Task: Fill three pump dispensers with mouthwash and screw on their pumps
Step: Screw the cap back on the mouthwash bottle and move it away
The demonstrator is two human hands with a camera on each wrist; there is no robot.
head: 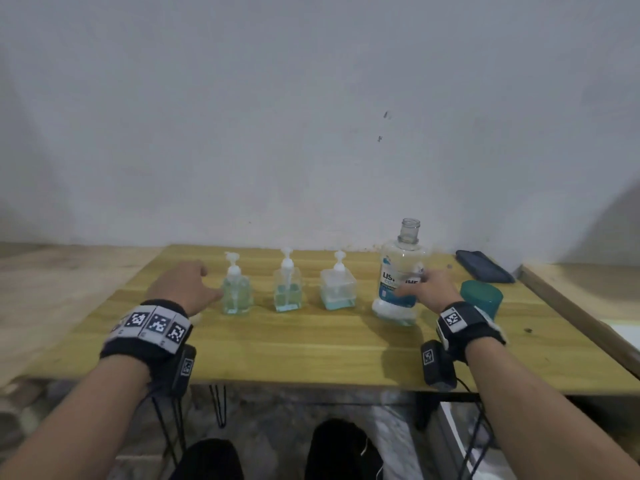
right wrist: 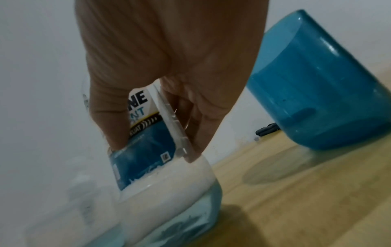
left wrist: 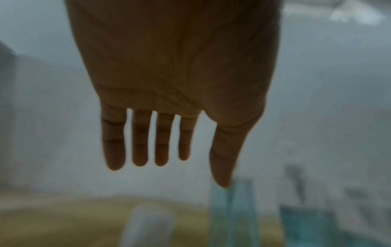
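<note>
Three clear pump dispensers stand in a row on the wooden table, left [head: 236,291], middle [head: 287,292] and right [head: 337,287]. Each holds pale blue liquid and has a white pump on top. My left hand [head: 194,284] hovers open just left of the left dispenser; in the left wrist view its fingers [left wrist: 139,150] are straight and the thumb tip is close to a blurred dispenser [left wrist: 232,212]. My right hand [head: 427,289] grips the uncapped mouthwash bottle [head: 398,268] by its labelled side. The bottle [right wrist: 148,145] leans slightly, thumb and fingers of the right hand [right wrist: 154,137] wrapped round it.
A teal bottle cap [head: 482,299] [right wrist: 317,91] stands on the table just right of my right hand. A dark phone [head: 485,266] lies at the back right corner. The table [head: 294,348] meets a white wall behind.
</note>
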